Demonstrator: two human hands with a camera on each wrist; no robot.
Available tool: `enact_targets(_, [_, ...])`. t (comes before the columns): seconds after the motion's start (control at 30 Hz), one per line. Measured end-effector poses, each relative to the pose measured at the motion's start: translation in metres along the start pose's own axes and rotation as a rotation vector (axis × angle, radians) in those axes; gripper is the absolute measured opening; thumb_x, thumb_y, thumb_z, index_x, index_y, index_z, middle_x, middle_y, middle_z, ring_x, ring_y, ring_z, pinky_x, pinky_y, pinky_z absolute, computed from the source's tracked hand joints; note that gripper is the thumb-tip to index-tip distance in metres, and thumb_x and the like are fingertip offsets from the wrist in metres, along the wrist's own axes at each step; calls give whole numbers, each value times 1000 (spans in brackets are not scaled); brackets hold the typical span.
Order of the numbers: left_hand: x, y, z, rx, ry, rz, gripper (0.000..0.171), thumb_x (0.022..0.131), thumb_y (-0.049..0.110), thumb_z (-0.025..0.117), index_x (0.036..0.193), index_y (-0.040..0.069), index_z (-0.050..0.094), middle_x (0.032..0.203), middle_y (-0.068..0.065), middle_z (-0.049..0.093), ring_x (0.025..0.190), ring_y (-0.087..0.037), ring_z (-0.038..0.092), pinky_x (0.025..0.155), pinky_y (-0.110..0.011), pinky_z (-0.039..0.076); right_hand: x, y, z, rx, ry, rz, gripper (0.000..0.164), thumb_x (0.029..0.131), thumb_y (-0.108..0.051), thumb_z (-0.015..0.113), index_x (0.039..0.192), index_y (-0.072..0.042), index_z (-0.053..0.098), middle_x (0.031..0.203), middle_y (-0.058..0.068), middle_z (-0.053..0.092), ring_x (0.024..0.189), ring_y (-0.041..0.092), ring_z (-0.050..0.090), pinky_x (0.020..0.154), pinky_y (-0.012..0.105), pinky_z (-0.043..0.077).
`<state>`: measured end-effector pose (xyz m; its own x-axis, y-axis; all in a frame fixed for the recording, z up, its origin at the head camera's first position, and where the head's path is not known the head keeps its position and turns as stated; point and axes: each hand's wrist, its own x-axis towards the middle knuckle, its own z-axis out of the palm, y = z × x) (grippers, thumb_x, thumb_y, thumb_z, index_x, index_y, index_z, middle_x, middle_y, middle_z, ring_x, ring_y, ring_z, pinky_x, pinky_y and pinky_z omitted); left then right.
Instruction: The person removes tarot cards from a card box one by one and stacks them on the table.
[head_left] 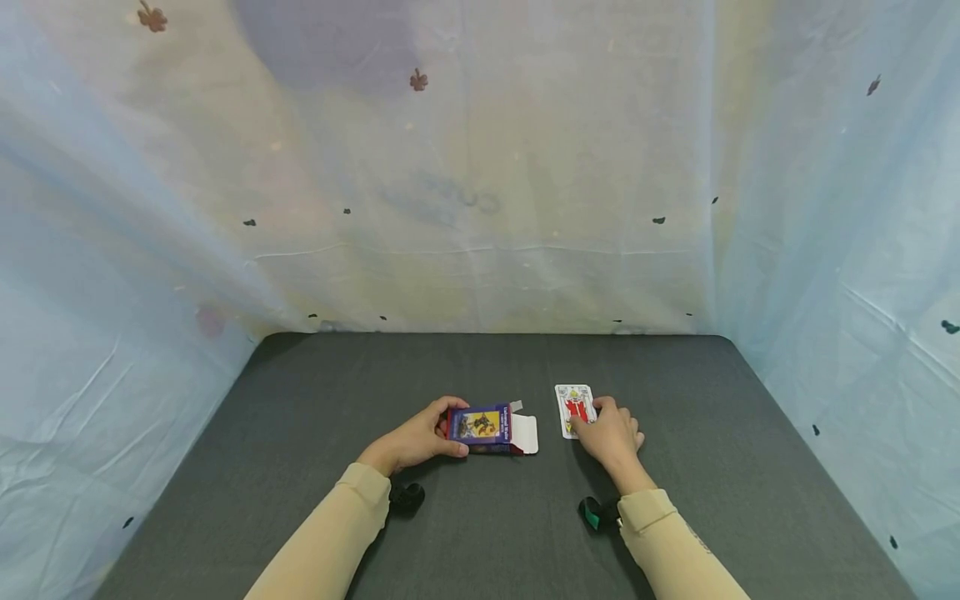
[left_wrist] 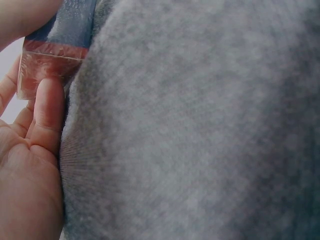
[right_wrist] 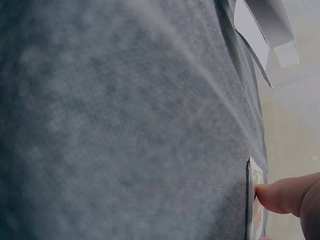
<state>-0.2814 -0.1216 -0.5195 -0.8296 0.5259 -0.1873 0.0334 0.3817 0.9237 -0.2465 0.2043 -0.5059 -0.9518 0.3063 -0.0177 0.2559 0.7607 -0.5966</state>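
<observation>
My left hand (head_left: 422,435) grips a purple and red card box (head_left: 480,425) by its left end, thumb along the near side and fingers behind. The box's right end is open, its white flap (head_left: 525,434) sticking out toward the cards. In the left wrist view, fingers touch the red end of the box (left_wrist: 54,55). To the right, my right hand (head_left: 611,432) holds a thin stack of cards (head_left: 573,407) by its right side. A red figure shows on the top card. The thumb (right_wrist: 285,194) presses that card's face in the right wrist view; the other fingers are mostly hidden there.
Both things are on a table with a dark grey cloth (head_left: 495,533). Pale plastic sheeting (head_left: 480,167) with small dark leaf shapes hangs behind and at both sides. A black band (head_left: 407,500) is at the left wrist and another black band (head_left: 596,514) at the right.
</observation>
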Motion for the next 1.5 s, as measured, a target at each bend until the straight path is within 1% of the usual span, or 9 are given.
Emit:
enact_targets(0.2, [-1, 1, 0, 0, -4, -1, 71, 79, 27, 82, 137, 25, 42, 119, -9, 50, 95, -23, 53, 82, -35, 44, -2, -5, -1, 47, 48, -23, 59, 89, -33, 65, 133, 3, 48, 119, 29, 48, 107, 44, 39, 87, 60, 21])
enact_targets(0.3, [-1, 2, -1, 4, -1, -2, 70, 79, 26, 82, 137, 24, 42, 119, -9, 49, 95, -23, 52, 82, -36, 44, -3, -12, -1, 77, 77, -64, 58, 89, -33, 66, 133, 1, 49, 118, 26, 49, 108, 42, 40, 88, 59, 21])
enact_targets(0.4, [-1, 3, -1, 5, -1, -4, 70, 79, 26, 82, 137, 24, 42, 119, -9, 49, 95, -23, 52, 82, -36, 43, -6, -21, 0, 138, 82, -120, 56, 89, -31, 67, 132, 0, 51, 116, 24, 52, 107, 39, 44, 89, 57, 25])
enact_targets(0.5, [-2, 3, -2, 3, -2, -3, 71, 79, 26, 82, 137, 24, 42, 119, -9, 49, 94, -23, 52, 81, -35, 44, -10, -29, 1, 219, 50, -178, 51, 90, -30, 67, 129, 0, 53, 114, 20, 55, 104, 35, 50, 89, 51, 35])
enact_targets(0.6, [-1, 2, -2, -5, -3, -2, 70, 79, 25, 82, 137, 24, 42, 118, -9, 49, 94, -23, 52, 81, -35, 44, -16, -36, 5, 294, -8, -233, 46, 91, -28, 68, 125, -1, 56, 111, 16, 59, 99, 29, 56, 82, 45, 45])
enact_targets(0.77, [-1, 1, -2, -18, -8, -2, 71, 79, 24, 82, 137, 24, 42, 118, -10, 50, 93, -24, 53, 81, -36, 44, -21, -42, 18, 355, -115, -299, 35, 90, -27, 70, 114, -2, 63, 95, 5, 63, 84, 18, 58, 72, 36, 48])
enact_targets(0.93, [0, -2, -1, -24, -12, 1, 71, 78, 26, 82, 137, 24, 42, 116, -10, 51, 92, -23, 54, 80, -35, 45, -24, -44, 32, 347, -194, -321, 31, 90, -26, 71, 109, -3, 63, 89, 2, 61, 77, 15, 56, 67, 32, 47])
enact_targets(1.17, [0, 0, 0, -34, -16, 14, 70, 78, 25, 83, 136, 25, 43, 116, -10, 50, 92, -24, 54, 80, -35, 45, -26, -52, 40, 298, -219, -318, 27, 88, -21, 71, 110, -5, 63, 85, 1, 61, 71, 14, 56, 61, 32, 47])
enact_targets(1.5, [-1, 2, 0, -27, -11, 12, 71, 78, 23, 82, 137, 22, 42, 117, -10, 50, 93, -23, 54, 81, -35, 46, -25, -56, 46, 283, -242, -307, 26, 87, -11, 70, 110, -2, 62, 77, 1, 59, 60, 14, 53, 55, 30, 44])
